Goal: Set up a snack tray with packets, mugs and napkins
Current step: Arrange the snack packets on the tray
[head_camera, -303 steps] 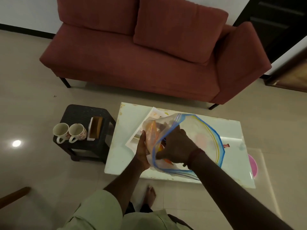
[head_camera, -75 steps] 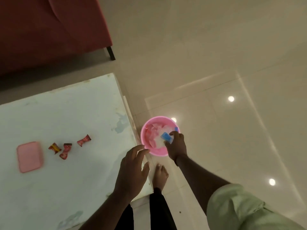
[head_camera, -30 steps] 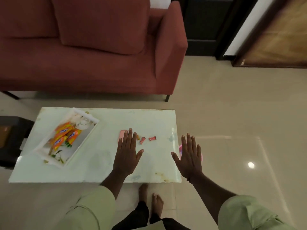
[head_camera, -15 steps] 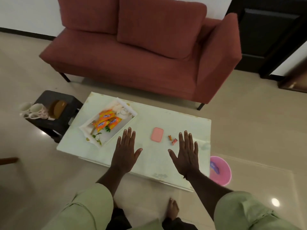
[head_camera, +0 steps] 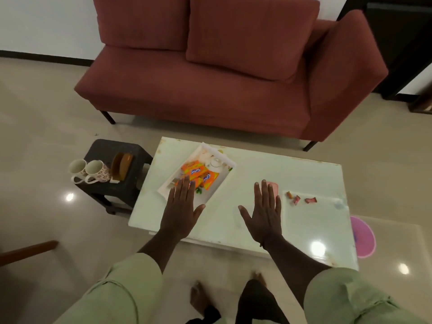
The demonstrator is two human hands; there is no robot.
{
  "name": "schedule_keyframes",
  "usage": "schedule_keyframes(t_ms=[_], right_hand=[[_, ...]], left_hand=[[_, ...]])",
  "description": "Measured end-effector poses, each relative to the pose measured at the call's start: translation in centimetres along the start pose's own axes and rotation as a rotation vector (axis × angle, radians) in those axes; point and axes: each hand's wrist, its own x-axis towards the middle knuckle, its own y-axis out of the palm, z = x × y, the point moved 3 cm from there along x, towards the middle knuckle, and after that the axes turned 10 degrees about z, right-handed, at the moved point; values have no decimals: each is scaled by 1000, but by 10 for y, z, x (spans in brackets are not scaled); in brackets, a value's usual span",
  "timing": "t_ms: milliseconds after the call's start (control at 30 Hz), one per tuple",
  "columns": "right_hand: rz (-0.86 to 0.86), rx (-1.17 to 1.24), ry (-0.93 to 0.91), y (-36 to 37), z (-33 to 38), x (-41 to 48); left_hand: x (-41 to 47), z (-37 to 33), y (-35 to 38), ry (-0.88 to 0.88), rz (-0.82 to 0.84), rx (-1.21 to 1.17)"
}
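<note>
A white tray [head_camera: 226,174] lies at an angle on the white coffee table [head_camera: 254,171], holding orange snack packets [head_camera: 198,174]. My left hand [head_camera: 181,208] hovers flat and empty over the tray's near corner, fingers spread. My right hand [head_camera: 263,212] is held flat and empty over the table's middle. Two floral mugs [head_camera: 87,170] stand on a black stool [head_camera: 112,160] to the left, beside a brown napkin holder [head_camera: 121,167].
A pink lid [head_camera: 274,187] lies just past my right fingertips, and small red and orange sweets [head_camera: 300,199] lie further right. A pink bucket [head_camera: 363,237] stands on the floor at the table's right end. A red sofa [head_camera: 210,85] is behind the table.
My view has swung left, so the table and stool sit more central. Both hands stay spread and empty; the left one is now over the tray's near corner.
</note>
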Motion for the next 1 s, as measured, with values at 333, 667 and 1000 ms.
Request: schedule_keyframes(t_ms=[333, 667, 1000], right_hand=[[-1, -33, -11, 8, 58, 33], [196, 354, 43, 30, 101, 100], [223, 1291, 594, 119, 136, 225]], left_hand=[[36, 60, -6, -19, 34, -68], [110, 115, 4, -20, 257, -156], [240, 175, 87, -330, 415, -816]])
